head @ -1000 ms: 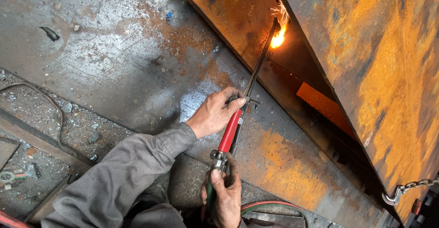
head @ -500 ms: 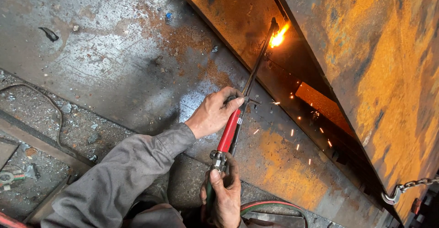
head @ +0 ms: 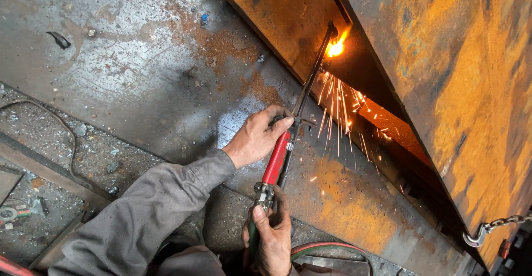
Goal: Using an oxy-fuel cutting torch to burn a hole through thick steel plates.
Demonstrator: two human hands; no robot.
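Beyond my left hand (head: 256,138), the cutting torch (head: 293,118) reaches up to the rusty steel plate (head: 438,71), its flame (head: 334,48) biting at the edge. My left hand is wrapped around the red handle (head: 275,157); my right hand (head: 272,237), nearest me, is closed on the valve end. Sparks (head: 339,110) fall just beside both hands. I judge 2 risks: sparks landing on my sleeve (head: 144,215) or the hoses (head: 327,248), and a wavering tip spoiling the cut.
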